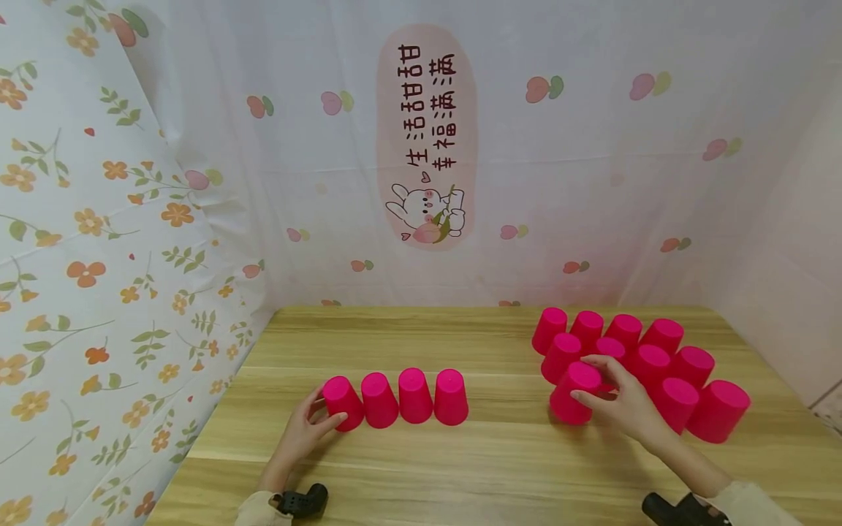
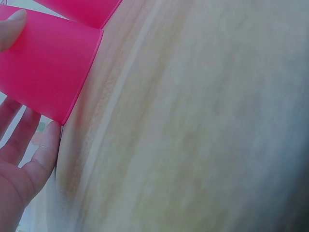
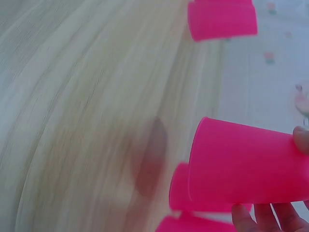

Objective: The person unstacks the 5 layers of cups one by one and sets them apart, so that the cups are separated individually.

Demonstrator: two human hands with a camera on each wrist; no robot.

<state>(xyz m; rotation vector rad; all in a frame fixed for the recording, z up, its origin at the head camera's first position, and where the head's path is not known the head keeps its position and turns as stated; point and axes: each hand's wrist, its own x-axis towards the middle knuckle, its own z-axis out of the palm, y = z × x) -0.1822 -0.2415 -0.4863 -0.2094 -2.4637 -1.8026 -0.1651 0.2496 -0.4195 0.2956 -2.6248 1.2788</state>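
Bright pink cups stand upside down on the wooden table. My left hand (image 1: 308,429) holds the leftmost cup (image 1: 343,404) of a short row, thumb on its near side and fingers round the far side. In the left wrist view this cup (image 2: 48,63) has its rim down at the tabletop. On the right, my right hand (image 1: 625,409) grips another upside-down cup (image 1: 574,396) between thumb and fingers, in front of the grouped cups. The right wrist view shows that cup (image 3: 246,164) raised, with a shadow on the wood below it.
Beside the left cup, the row continues with more pink cups (image 1: 416,396). Several others form a cluster (image 1: 653,365) at the table's right, close around my right hand. A printed white curtain (image 1: 296,146) hangs behind the table (image 1: 421,467).
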